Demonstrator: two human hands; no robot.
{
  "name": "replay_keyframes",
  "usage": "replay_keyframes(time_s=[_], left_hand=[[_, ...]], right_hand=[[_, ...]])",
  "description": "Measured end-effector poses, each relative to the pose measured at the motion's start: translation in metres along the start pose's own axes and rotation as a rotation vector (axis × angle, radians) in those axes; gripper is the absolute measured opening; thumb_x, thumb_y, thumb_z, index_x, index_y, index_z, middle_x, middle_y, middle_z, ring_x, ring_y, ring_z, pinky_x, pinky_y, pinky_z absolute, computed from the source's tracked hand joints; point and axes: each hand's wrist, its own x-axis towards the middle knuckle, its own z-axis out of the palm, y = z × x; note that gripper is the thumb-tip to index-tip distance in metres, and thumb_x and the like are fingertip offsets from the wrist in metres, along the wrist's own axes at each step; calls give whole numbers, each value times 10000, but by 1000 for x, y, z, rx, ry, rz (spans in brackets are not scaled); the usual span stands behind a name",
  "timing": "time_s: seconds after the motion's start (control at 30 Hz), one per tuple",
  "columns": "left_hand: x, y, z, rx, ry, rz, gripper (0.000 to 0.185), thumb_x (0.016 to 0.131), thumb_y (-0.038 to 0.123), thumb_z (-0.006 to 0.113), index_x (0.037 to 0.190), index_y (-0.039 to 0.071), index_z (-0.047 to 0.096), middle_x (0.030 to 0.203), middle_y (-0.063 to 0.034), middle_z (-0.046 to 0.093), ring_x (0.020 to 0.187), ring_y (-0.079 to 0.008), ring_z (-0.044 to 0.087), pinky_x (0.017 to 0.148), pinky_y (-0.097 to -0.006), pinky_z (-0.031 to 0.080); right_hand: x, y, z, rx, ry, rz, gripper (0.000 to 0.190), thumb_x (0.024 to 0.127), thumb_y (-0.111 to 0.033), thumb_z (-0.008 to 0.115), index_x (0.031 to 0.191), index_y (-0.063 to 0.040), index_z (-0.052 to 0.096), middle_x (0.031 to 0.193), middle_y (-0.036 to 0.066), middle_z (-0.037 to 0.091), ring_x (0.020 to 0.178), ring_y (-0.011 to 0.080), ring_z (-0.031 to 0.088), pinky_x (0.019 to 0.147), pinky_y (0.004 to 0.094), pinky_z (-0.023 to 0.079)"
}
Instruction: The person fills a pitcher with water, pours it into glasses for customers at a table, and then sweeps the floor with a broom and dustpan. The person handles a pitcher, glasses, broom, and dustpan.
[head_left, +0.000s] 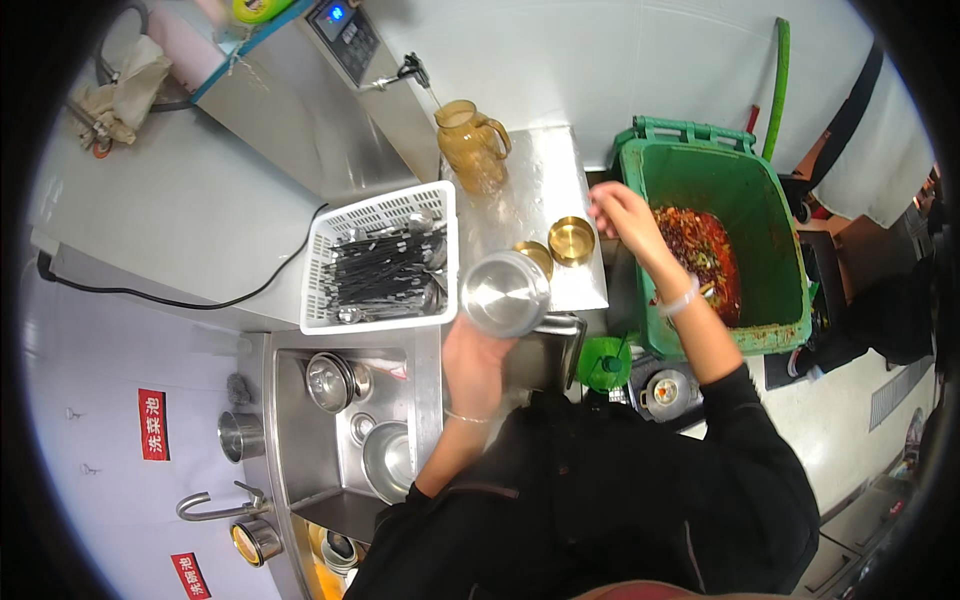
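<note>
My left hand (472, 360) holds a round metal container (506, 292) from its near side, over the near left part of the steel counter (532, 157). Bare and partly blurred, my right hand (619, 214) is raised at the counter's right edge, its fingers bent; nothing shows in it. Just left of it stands a small gold-coloured metal bowl (571, 240), and a second one (534, 257) is partly hidden by the metal container. At the counter's far left, an amber pitcher (471, 146) stands below a small tap (412, 69), from which a thin stream runs.
A white plastic basket (379, 324) of cutlery stands left of the counter. Nearer is a steel sink (311, 450) with metal bowls (390, 457). A green bin (757, 180) with food waste stands on the right, a green container (602, 364) below it. A black cord (187, 305) crosses the left side.
</note>
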Motion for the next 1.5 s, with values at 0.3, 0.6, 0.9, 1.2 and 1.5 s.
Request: replay_keyframes(time_s=[0.3,0.6,0.9,1.2,1.5], left_hand=[[-37,4,-5,-11,185,-12,287,935,155,413,1137,-35,489,1074,-121,583,939,-204,599,751,-308,518],[-52,6,-26,-25,378,5,306,936,181,436,1137,-40,498,1072,-126,570,967,-215,575,802,-345,495],[0,-11,-30,88,176,-26,329,951,239,385,1144,-4,497,1084,-115,580,973,-189,584,796,-327,492],[21,-59,37,67,-189,-342,320,960,242,375,1091,-10,523,999,-95,618,890,-177,616,745,-299,520],[13,-82,97,220,-647,-402,275,963,167,357,1067,-32,515,928,-78,619,787,-134,635,687,-257,549]], right_hand=[[229,77,49,-601,43,-309,389,868,-257,518,1157,2,544,958,190,642,869,290,631,776,353,483],[259,66,96,-488,42,-246,276,850,-238,581,1039,-42,634,662,43,620,566,99,578,572,246,471],[45,14,75,250,-214,-100,409,909,-148,456,1291,-8,412,1068,101,607,841,123,587,683,236,481],[-179,33,-9,74,-9,-21,493,818,-77,609,1281,-48,442,1125,56,567,923,101,541,804,253,439],[-228,17,-38,298,433,-30,300,914,-138,506,1158,36,527,924,61,614,915,130,561,856,270,428]])
